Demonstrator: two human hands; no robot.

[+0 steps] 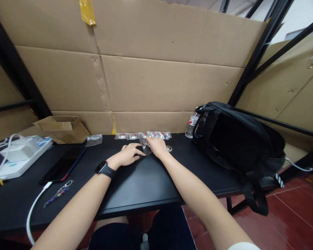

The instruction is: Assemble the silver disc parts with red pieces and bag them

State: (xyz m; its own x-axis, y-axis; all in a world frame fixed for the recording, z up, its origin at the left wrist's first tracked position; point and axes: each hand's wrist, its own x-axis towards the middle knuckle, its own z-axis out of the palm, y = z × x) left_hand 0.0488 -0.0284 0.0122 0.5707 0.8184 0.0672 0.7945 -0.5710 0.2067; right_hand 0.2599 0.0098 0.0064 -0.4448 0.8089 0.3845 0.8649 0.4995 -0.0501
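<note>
A small clear plastic bag [147,150] lies on the black table between my hands. My left hand [127,154], with a dark watch on its wrist, rests at the bag's left side, fingers stretched and apart, one fingertip at the bag's edge. Over the bag's right side, my right hand [156,146] has its fingers bent and pressed together on the plastic; its fingertips are partly hidden. Just right of that hand lies a small round metallic piece [169,148]. Behind both hands is a row of small clear packets [132,136] holding round silvery pieces with red marks.
A brown paper bag [64,128] and an unfilled-looking clear packet [94,140] stand back left. Nearer are a power strip [26,158], a phone [63,165] and a keychain [57,194]. At right, a black backpack [240,139] sits beside a water bottle [191,125]. Cardboard [151,86] walls the back.
</note>
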